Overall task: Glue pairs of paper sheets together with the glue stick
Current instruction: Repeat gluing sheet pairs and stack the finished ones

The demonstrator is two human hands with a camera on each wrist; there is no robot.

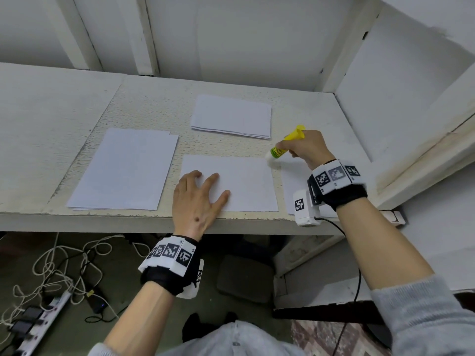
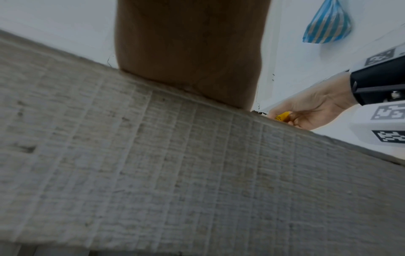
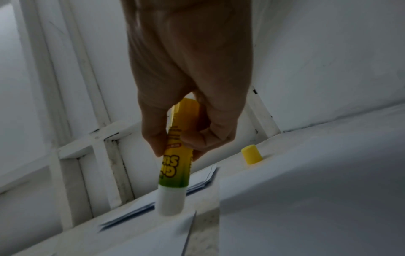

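Observation:
A white sheet (image 1: 241, 183) lies at the table's front edge. My left hand (image 1: 199, 195) presses flat on its left part, fingers spread. My right hand (image 1: 304, 147) grips a yellow-green glue stick (image 1: 281, 149), uncapped, with its white tip down at the sheet's far right corner (image 3: 170, 202). In the right wrist view my fingers (image 3: 197, 138) curl round the stick's upper body. Its yellow cap (image 3: 251, 154) stands on the table beyond. The left wrist view shows mostly the table's edge (image 2: 175, 164), with the right hand (image 2: 306, 112) behind it.
A stack of sheets (image 1: 231, 116) lies at the back centre. A larger stack (image 1: 126, 169) lies at the left. Another sheet (image 1: 295, 186) lies under my right wrist. White walls close the table at the back and right. Cables and a power strip (image 1: 43, 317) lie on the floor.

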